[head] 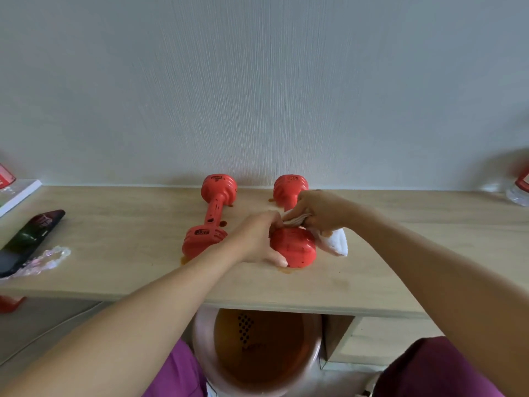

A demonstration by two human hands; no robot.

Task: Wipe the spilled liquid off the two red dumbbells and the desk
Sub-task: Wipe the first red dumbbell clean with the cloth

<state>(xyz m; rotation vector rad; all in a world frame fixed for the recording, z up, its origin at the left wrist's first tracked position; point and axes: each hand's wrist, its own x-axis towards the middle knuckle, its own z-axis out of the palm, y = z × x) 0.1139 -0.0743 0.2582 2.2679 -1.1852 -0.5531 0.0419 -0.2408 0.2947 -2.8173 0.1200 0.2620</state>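
Two red dumbbells lie on the light wooden desk (114,270), both pointing at the wall. The left dumbbell (210,216) lies free, with brown spots on it and drops beside it. The right dumbbell (292,245) is speckled with brown liquid. My left hand (257,242) grips its near head from the left side. My right hand (317,210) presses a white cloth (335,245) onto its bar; the bar is hidden under hand and cloth. Brown puddles (286,270) sit at the near ends of both dumbbells.
A dark flat package (28,239) and clear crinkled plastic (45,260) lie at the desk's left end, next to a white book (17,193). A clear bottle (518,190) stands at far right. Under the desk's front edge sits a round stool (257,353).
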